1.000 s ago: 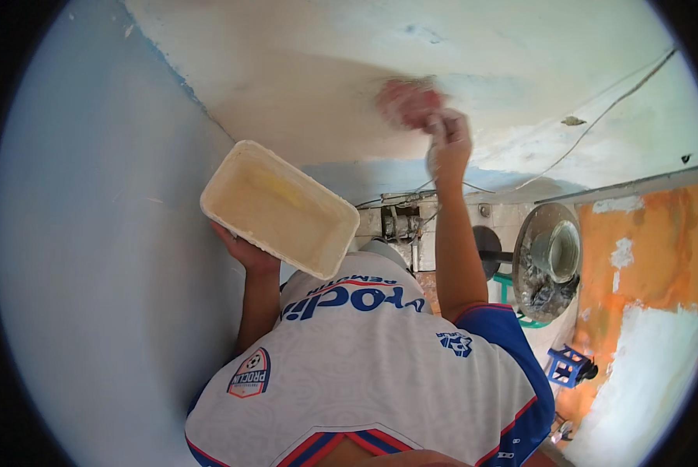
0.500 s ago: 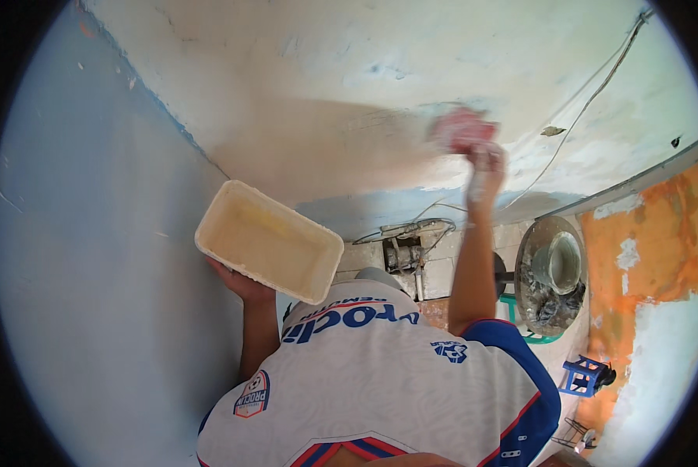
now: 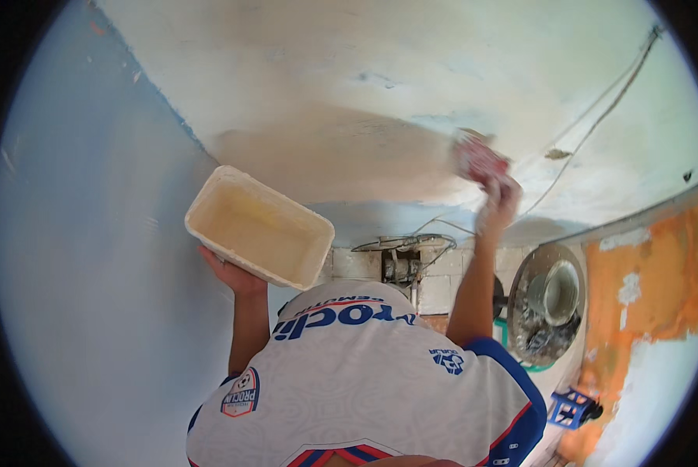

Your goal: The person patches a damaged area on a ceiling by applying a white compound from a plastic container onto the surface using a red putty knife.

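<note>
Both of our hands are occupied: left of centre in the frame, our left hand (image 3: 236,274) grips the cream tub (image 3: 242,255) from below, fingers partly hidden, with pale yellowish stuff (image 3: 263,233) inside, how deep we cannot tell. Right of centre, our right hand (image 3: 501,204) has its fingers pinched on the lower end of a blurred red tool (image 3: 481,159), which slants toward the upper left from them; we cannot tell whether it touches the pale wall (image 3: 326,78). Farther off, at right, a grey bucket (image 3: 539,296) sits on the round worktop (image 3: 520,311), contents unclear
</note>
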`<state>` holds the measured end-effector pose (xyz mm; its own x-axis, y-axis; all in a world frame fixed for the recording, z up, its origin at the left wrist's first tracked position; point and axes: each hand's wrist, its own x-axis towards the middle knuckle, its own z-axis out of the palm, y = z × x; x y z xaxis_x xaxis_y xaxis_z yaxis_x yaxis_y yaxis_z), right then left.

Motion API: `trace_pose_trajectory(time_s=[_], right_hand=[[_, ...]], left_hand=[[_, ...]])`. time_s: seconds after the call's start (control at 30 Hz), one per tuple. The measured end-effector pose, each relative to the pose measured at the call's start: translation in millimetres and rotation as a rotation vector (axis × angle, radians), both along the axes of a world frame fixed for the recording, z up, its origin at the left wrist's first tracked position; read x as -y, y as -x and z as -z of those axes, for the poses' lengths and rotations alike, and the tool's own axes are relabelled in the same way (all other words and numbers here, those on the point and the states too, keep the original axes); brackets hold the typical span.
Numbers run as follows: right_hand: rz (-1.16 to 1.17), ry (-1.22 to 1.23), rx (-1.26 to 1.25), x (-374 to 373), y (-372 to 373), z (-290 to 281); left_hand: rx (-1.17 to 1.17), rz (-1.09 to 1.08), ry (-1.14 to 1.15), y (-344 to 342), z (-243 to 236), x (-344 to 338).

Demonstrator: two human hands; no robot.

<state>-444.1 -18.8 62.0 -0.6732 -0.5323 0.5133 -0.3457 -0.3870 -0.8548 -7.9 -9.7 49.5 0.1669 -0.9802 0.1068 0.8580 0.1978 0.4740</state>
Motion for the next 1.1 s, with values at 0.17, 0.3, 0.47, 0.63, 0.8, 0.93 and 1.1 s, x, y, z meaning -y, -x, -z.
trace_pose_trajectory(time_s=[0.17, 0.3, 0.47, 0.63, 0.8, 0.93, 1.1], right_hand=[[-0.279, -0.077, 0.093, -16, -9, 14], [-0.592, -0.103, 0.285, -8, -60, 11], [-0.615, -0.097, 0.235, -19, -13, -7], [-0.548, 0.296, -0.254, -57, 24, -79], [-0.724, 0.458, -0.935, -89, 9, -133], [-0.914, 0.381, -1.087, -106, -4, -143], [-0.971, 0.404, -1.302, -111, -3, -157]], left_hand=[[-0.031, -0.118, -0.329, 29, 12, -15], [-0.080, -0.125, -0.310, 62, 17, -33], [-0.005, -0.154, -0.248, 106, 15, -46], [0.074, -0.039, 0.133, 125, 19, -61], [0.180, -0.296, 0.166, 141, -14, -73], [0.178, -0.412, 0.222, 158, -49, -87], [0.258, -0.435, 0.326, 174, -83, -99]])
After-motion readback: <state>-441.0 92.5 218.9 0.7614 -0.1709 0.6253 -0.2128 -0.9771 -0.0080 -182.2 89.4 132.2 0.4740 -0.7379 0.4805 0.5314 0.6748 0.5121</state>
